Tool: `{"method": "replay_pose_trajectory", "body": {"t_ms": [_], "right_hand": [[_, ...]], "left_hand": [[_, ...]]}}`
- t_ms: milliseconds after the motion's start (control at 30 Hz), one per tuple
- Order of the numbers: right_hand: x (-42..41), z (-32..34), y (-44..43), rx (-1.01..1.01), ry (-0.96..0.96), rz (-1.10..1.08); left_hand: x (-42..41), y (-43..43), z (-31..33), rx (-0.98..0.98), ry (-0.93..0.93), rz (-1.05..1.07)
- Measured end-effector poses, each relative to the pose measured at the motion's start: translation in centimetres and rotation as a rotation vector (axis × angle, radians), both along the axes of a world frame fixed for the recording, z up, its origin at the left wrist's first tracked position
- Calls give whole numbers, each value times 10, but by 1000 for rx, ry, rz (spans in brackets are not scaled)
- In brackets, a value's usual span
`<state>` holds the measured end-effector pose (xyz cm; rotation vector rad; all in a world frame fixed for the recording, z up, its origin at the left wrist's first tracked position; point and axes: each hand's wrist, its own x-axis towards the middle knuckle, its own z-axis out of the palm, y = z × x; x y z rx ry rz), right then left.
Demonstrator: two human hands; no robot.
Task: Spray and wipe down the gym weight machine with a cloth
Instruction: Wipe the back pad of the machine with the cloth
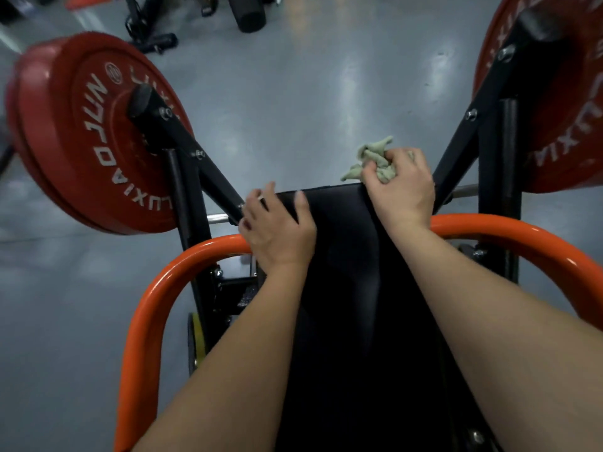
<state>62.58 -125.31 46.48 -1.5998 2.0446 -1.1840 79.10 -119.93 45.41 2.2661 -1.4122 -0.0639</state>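
Note:
The weight machine's long black pad (346, 288) runs away from me down the middle of the view. My right hand (403, 187) grips a crumpled pale green cloth (372, 158) at the pad's far right corner. My left hand (277, 228) rests on the pad's far left edge, with its thumb on top and its fingers curled over the side. No spray bottle is in view.
An orange tube frame (153, 288) curves around both sides of the pad. Red weight plates hang on black arms at the left (88, 135) and at the right (561, 119). Grey floor lies beyond, with other black gym gear (248, 11) at the top.

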Motion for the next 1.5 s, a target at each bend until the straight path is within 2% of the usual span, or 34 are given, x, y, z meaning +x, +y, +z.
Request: {"method": "replay_pose_trajectory", "body": {"t_ms": [67,133,200,267,333,433,533,700,900,1000,1133,1333,1433,1500], "right_hand": [[-8,6,2,53,-63,60],[-17,11,8,94,-88,127],[-24,11,16,91,-113,122],[-30,8,27,74,-205,0],[-33,3,36,59,-288,-78],[-41,-4,43,35,-284,-34],[-55,-16,57,58,-359,-32],[-55,-33,93,176,-549,-185],[-58,-13,31,202,-402,-124],[-50,-2,2,219,-450,-53],[-59,-4,24,257,-459,-60],[-71,-33,117,386,-508,-196],[-70,-36,105,412,-536,-230],[-67,-28,78,348,-534,-245]], "left_hand": [[-13,12,1,6,-137,-182],[-39,22,4,34,-113,-244],[-69,29,7,60,10,-250],[-89,29,2,94,50,-261],[-95,29,-9,94,-35,-246],[-94,30,-20,9,-130,-191],[-98,28,-23,-15,-153,-183],[-100,26,-22,22,-185,-176],[-101,26,-22,45,-224,-165],[-97,24,-22,32,-227,-157],[-101,25,-21,33,-222,-153],[-103,24,-22,32,-229,-147],[-103,25,-21,32,-242,-141],[-102,26,-22,32,-244,-145]]}}
